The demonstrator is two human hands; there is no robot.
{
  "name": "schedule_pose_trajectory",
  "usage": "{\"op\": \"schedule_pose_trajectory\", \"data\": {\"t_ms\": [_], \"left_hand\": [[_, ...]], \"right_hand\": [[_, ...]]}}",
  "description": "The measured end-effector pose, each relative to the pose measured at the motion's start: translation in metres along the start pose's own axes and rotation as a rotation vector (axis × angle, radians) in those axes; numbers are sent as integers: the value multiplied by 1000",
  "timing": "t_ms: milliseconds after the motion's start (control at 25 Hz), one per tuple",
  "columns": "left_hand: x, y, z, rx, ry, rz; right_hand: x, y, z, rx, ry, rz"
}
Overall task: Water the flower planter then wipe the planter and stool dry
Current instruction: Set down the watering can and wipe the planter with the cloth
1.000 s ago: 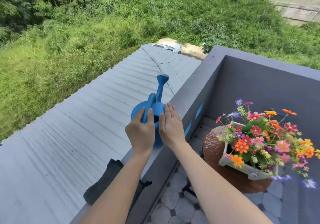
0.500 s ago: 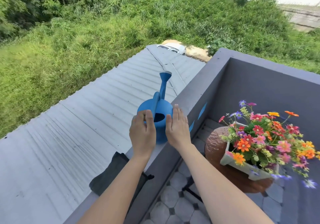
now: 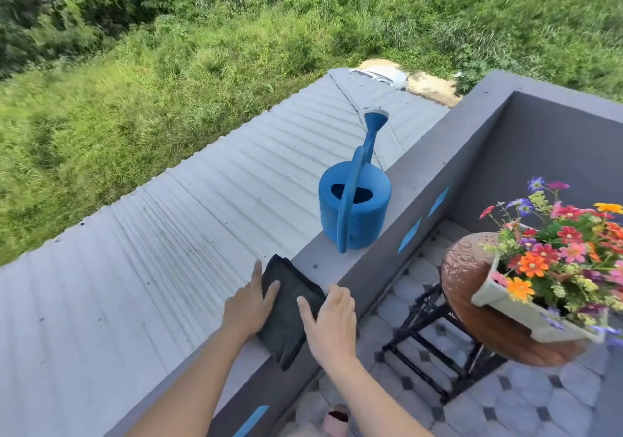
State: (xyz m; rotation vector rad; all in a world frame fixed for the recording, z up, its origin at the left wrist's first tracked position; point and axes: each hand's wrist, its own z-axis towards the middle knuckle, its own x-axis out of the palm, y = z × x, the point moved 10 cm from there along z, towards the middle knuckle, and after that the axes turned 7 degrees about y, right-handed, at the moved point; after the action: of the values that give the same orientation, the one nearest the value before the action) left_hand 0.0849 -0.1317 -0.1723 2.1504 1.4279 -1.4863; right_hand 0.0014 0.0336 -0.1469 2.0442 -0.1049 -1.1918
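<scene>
A blue watering can (image 3: 357, 207) stands upright on the grey parapet ledge (image 3: 317, 258), spout pointing away, with no hand on it. A folded dark cloth (image 3: 286, 315) lies on the ledge nearer me. My left hand (image 3: 247, 305) rests on its left edge and my right hand (image 3: 330, 322) on its right edge, fingers spread flat. At the right, a white planter (image 3: 526, 315) full of colourful flowers sits on a round brown stool (image 3: 462, 268) whose top shows water drops.
Beyond the ledge a corrugated grey roof (image 3: 168, 251) slopes away, then tall grass. The stool has black metal legs (image 3: 428, 345) on a tiled balcony floor. A grey wall (image 3: 556, 153) closes the corner behind the planter.
Both hands have let go of the watering can, which now stands alone on the ledge, and have moved back toward me onto the dark cloth.
</scene>
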Motion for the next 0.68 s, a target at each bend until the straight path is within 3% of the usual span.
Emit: {"op": "schedule_pose_trajectory", "data": {"t_ms": [240, 360, 480, 560, 680], "left_hand": [[-22, -17, -2, 114, -294, 59], [-35, -36, -18, 210, -400, 63], [-37, -55, -30, 210, -335, -208], [-24, -80, -39, 217, -241, -529], [45, -129, -43, 22, 269, -1061]], "right_hand": [[6, 11, 14, 37, 40, -214], [-6, 16, 13, 4, -3, -52], [-29, -6, 12, 20, -22, 331], [-51, -37, 8, 82, -68, 420], [-91, -84, -6, 154, -204, 444]]}}
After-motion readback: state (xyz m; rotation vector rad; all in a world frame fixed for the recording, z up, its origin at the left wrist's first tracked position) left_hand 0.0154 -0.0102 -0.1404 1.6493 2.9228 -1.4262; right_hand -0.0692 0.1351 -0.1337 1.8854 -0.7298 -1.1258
